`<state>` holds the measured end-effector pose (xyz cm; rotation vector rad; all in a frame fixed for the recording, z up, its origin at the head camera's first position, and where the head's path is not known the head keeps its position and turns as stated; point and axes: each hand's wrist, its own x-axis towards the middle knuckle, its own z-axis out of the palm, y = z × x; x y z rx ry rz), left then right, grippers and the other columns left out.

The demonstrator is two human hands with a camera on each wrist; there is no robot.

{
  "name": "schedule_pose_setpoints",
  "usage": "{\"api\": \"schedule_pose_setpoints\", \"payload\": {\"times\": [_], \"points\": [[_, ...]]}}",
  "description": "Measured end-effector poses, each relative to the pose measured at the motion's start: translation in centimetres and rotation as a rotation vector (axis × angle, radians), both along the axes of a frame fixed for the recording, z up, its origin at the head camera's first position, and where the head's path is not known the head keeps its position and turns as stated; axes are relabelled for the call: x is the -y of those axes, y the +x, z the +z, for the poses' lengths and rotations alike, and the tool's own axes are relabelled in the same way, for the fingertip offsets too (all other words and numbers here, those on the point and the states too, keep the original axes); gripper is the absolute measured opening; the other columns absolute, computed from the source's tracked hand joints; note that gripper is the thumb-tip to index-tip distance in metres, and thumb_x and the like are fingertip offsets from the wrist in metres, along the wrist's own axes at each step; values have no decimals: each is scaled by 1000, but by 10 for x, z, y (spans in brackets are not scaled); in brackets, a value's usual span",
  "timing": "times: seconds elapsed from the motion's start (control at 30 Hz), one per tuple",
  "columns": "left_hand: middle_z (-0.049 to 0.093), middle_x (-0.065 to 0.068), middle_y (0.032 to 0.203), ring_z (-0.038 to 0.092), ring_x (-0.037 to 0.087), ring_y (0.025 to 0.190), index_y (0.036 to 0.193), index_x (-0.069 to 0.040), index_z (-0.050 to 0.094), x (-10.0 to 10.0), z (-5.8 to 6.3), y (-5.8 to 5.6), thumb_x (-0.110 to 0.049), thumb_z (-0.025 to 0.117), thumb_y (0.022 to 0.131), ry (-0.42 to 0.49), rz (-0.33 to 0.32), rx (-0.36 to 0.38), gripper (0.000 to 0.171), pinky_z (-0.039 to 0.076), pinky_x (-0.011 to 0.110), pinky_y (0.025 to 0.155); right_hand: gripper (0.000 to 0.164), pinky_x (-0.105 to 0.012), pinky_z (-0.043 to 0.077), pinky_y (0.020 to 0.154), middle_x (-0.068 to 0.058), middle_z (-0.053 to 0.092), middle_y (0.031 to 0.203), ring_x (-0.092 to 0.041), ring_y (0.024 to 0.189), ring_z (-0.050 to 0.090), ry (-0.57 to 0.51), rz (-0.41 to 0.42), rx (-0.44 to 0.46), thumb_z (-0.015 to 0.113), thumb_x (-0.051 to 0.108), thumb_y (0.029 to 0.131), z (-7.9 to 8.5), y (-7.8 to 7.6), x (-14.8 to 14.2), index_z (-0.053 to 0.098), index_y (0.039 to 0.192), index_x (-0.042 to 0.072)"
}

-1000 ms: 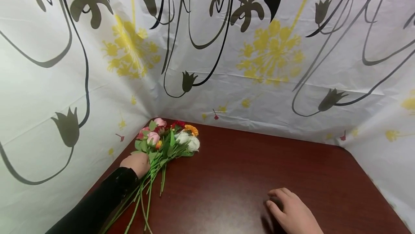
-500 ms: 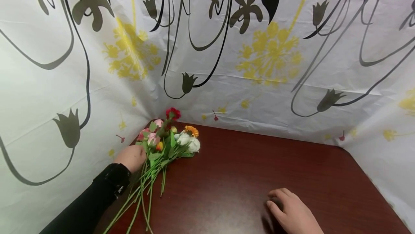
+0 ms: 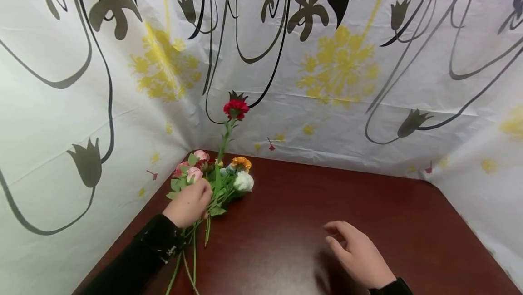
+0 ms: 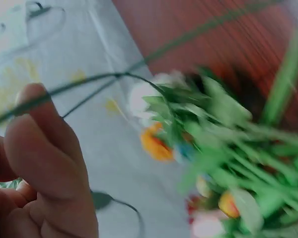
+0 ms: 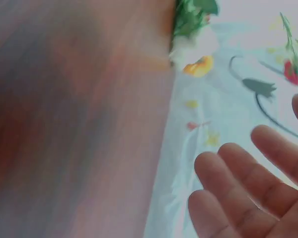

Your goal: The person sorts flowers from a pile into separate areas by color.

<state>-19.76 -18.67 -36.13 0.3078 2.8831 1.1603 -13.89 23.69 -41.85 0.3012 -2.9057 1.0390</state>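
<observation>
My left hand (image 3: 189, 202) pinches the green stem of a red carnation (image 3: 236, 109), which stands tilted above the other flowers. In the left wrist view, a blurred stem (image 4: 188, 37) runs past the thumb and fingertip. Under and around this hand lies a bunch of flowers, with pink blooms (image 3: 194, 175), a white bloom (image 3: 244, 181) and an orange bloom (image 3: 241, 163). Their long stems (image 3: 194, 258) point toward the near edge. My right hand (image 3: 359, 254) hovers over the table's right half, fingers loosely bent and holding nothing; its spread fingers (image 5: 238, 173) show in the right wrist view.
The dark reddish-brown table (image 3: 286, 222) reaches to a white sheet (image 3: 278, 127) printed with flowers, which hangs along the back and both sides. The bunch lies by the table's far left corner.
The red carnation has risen out of the bunch, up and to the right. My left hand went slightly left, then right over the stems. My right hand has moved a little up and left.
</observation>
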Motion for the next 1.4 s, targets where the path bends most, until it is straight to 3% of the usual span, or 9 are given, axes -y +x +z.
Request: {"api": "schedule_pose_setpoints", "payload": {"times": [0.17, 0.3, 0.4, 0.63, 0.87, 1.0, 1.1, 1.27, 1.4], "points": [[50, 2, 70, 50, 15, 56, 95, -11, 51, -31, 5, 10, -16, 46, 108, -99, -36, -161, 15, 39, 32, 54, 30, -29, 51, 83, 18, 61, 118, -6, 100, 62, -52, 41, -29, 55, 53, 101, 5, -4, 14, 60, 123, 35], [42, -1, 71, 40, 13, 55, 90, -14, 48, -47, 11, 17, -16, 53, 105, -214, -37, -330, 16, 36, 28, 53, 20, -28, 51, 79, 18, 62, 113, -4, 95, 62, -48, 51, -32, 59, 41, 103, 4, -1, 18, 61, 121, 33], [40, -1, 70, 37, 12, 54, 89, -14, 47, -58, 17, 22, -16, 54, 105, -223, -51, -392, 17, 35, 27, 52, 17, -28, 51, 77, 16, 62, 111, -2, 93, 61, -48, 55, -37, 61, 32, 103, 3, 2, 19, 63, 119, 30], [45, -9, 75, 44, 7, 59, 92, -15, 51, -88, 25, 38, -14, 59, 101, -213, -161, -527, 12, 41, 26, 56, 18, -29, 52, 80, 18, 63, 117, -4, 100, 62, -112, 108, -106, 60, 37, 103, 15, 10, 27, 62, 120, 33], [52, -10, 80, 50, 4, 66, 94, -19, 52, -122, 17, 53, -14, 57, 102, -41, -368, -323, 10, 46, 25, 62, 19, -32, 55, 73, 3, 68, 110, -16, 88, 67, -395, 196, -109, 56, 27, 106, 39, 19, 47, 60, 124, 22], [53, -11, 73, 52, 3, 59, 93, -21, 52, -134, 4, 58, -13, 56, 103, 66, -435, -214, 13, 44, 23, 58, 20, -34, 55, 64, -9, 68, 104, -24, 81, 67, -533, 177, -76, 56, 24, 106, 48, 23, 58, 59, 124, 15], [56, -8, 65, 55, 6, 52, 94, -19, 53, -141, -5, 62, -15, 53, 105, 182, -481, -70, 11, 44, 24, 53, 27, -35, 55, 63, -16, 66, 105, -27, 80, 66, -636, 147, 7, 57, 25, 106, 50, 23, 64, 56, 127, 8], [59, -1, 61, 58, 15, 49, 97, -14, 54, -149, -18, 70, -20, 50, 108, 351, -495, 159, 13, 39, 28, 44, 37, -33, 53, 60, -20, 65, 100, -28, 78, 65, -733, 113, 147, 57, 29, 106, 45, 23, 72, 51, 129, 2], [61, 1, 60, 58, 17, 48, 95, -17, 56, -155, -25, 74, -21, 51, 107, 379, -489, 224, 13, 40, 28, 42, 34, -32, 51, 58, -18, 65, 91, -29, 74, 64, -722, 68, 138, 58, 31, 105, 42, 24, 74, 55, 123, 3]]}}
